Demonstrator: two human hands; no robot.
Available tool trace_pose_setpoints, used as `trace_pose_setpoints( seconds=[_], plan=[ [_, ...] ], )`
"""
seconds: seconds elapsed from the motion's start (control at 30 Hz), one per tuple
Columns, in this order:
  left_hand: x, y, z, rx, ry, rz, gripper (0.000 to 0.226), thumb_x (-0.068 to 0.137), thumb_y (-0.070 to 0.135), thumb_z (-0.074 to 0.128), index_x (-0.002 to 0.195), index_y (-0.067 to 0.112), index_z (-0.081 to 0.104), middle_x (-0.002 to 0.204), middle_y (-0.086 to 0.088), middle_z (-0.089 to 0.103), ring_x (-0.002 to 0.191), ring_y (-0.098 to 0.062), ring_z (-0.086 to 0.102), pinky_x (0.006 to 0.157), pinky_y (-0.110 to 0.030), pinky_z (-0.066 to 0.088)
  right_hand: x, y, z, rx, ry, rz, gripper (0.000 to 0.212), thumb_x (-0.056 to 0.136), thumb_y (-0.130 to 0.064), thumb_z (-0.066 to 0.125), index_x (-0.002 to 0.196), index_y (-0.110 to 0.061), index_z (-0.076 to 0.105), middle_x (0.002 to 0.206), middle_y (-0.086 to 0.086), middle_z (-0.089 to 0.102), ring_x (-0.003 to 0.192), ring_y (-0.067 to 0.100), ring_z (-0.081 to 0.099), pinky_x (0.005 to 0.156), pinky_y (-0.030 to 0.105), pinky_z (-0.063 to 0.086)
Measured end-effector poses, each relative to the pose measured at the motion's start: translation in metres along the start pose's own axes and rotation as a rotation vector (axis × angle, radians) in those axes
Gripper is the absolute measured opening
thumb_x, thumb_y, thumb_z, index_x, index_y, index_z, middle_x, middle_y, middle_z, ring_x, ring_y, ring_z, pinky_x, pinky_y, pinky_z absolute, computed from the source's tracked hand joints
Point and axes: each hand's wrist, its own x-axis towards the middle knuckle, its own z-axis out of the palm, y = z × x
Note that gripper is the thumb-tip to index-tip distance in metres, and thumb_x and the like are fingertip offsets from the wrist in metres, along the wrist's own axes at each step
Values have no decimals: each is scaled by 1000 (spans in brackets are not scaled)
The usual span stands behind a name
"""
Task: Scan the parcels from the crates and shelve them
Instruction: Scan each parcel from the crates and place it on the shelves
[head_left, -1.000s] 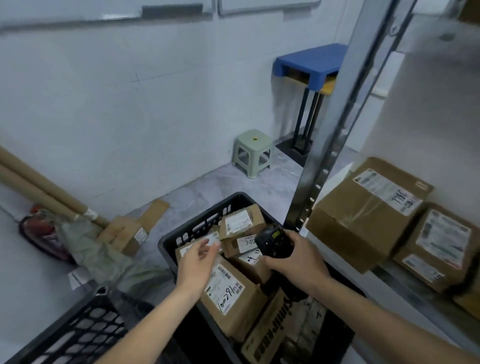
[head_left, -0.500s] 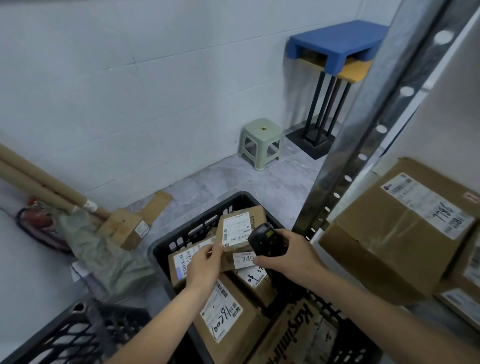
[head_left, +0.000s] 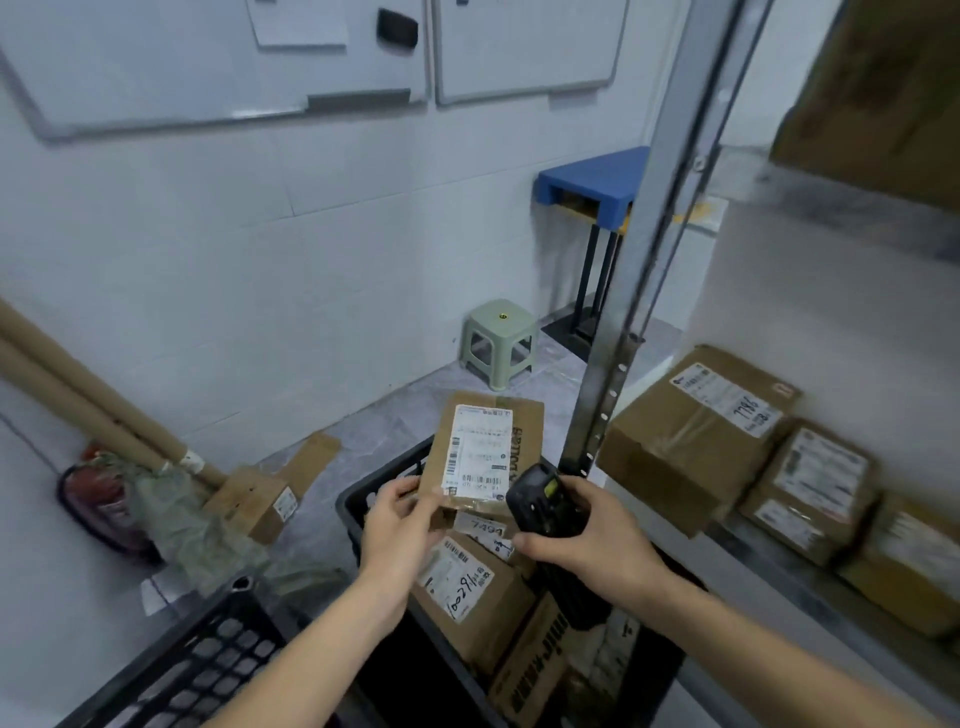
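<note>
My left hand (head_left: 400, 525) grips a small brown parcel (head_left: 483, 452) by its lower left corner and holds it upright above the black crate (head_left: 353, 506), its white label facing me. My right hand (head_left: 587, 540) holds a black handheld scanner (head_left: 540, 499) just right of the parcel, its small screen lit. Inside the crate lie more cardboard parcels, one with a handwritten label (head_left: 462, 582), another marked 7494 (head_left: 485, 527). On the metal shelf (head_left: 769, 561) to the right sit several labelled boxes, the nearest marked 7786 (head_left: 696, 436).
A second black crate (head_left: 208, 660) stands at the lower left. Cardboard tubes (head_left: 88, 410), a small box (head_left: 260, 499) and bags lie against the left wall. A green stool (head_left: 498, 343) and blue stools (head_left: 592, 182) stand behind. The shelf upright (head_left: 639, 291) rises beside the crate.
My left hand has taken the small parcel out of the crate and lifted it upright. The scanner in my right hand has stayed beside it. The view has tilted up.
</note>
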Motion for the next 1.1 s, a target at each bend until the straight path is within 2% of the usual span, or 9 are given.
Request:
trace_pose_setpoints(
  seconds=[0.07, 0.23, 0.43, 0.53, 0.67, 0.8, 0.9, 1.03, 1.1],
  plan=[
    [-27, 13, -14, -6, -31, 40, 28, 90, 21, 75, 115, 14, 63, 106, -6, 75, 89, -15, 76, 77, -31, 60, -38, -20, -3, 22, 68, -13, 79, 70, -42, 95, 137, -32, 53, 119, -23, 64, 105, -2, 65, 89, 16, 52],
    [-112, 58, -36, 8, -158, 180, 16, 88, 23, 76, 104, 21, 71, 102, -4, 77, 96, -21, 74, 88, -42, 60, -133, -74, -20, 94, 253, -31, 63, 64, -38, 98, 118, -33, 66, 103, -12, 77, 90, 8, 76, 88, 38, 63],
    [-210, 113, -25, 53, -231, 368, 14, 87, 43, 75, 101, 45, 73, 106, 5, 74, 100, -17, 72, 88, -43, 60, -249, -126, -34, 190, 388, -68, 46, 68, -27, 98, 97, -39, 64, 94, -8, 79, 85, 13, 78, 83, 41, 65],
    [-260, 139, -4, 18, -304, 422, 21, 92, 30, 71, 112, 35, 69, 108, 7, 70, 91, -12, 72, 72, -38, 63, -301, -143, -51, 216, 467, -103, 45, 69, -26, 97, 102, -36, 68, 95, -15, 79, 87, 6, 76, 82, 33, 64],
    [-315, 161, 29, 53, -368, 517, 28, 89, 32, 74, 107, 51, 68, 116, 9, 69, 106, -17, 68, 83, -46, 62, -365, -158, -82, 196, 552, -111, 56, 71, -29, 95, 122, -29, 71, 102, -16, 79, 95, 4, 75, 86, 29, 61],
    [-369, 176, 68, 88, -433, 578, 31, 90, 27, 73, 115, 44, 69, 114, 12, 69, 109, -16, 66, 88, -47, 60, -435, -162, -127, 55, 609, -73, 48, 69, -31, 94, 112, -33, 74, 96, -21, 78, 89, 0, 74, 88, 34, 62],
    [-408, 182, 97, 145, -461, 645, 29, 91, 27, 73, 117, 39, 70, 109, 13, 70, 104, -14, 67, 88, -46, 60, -485, -158, -164, -216, 658, -11, 51, 58, -55, 87, 104, -38, 71, 90, -22, 76, 84, 0, 71, 79, 35, 62],
    [-469, 180, 138, 235, -498, 712, 23, 92, 28, 71, 113, 38, 69, 103, 14, 67, 93, -5, 64, 66, -14, 53, -554, -147, -212, -544, 642, 113, 53, 58, -64, 72, 100, -34, 62, 87, -15, 70, 83, 11, 65, 68, 31, 53],
    [-495, 172, 159, 249, -525, 724, 22, 91, 31, 72, 112, 38, 71, 104, 14, 68, 95, -9, 66, 72, -21, 56, -588, -139, -235, -670, 639, 177, 46, 64, -58, 74, 97, -31, 56, 92, -10, 68, 85, 18, 62, 64, 31, 44]
  ],
)
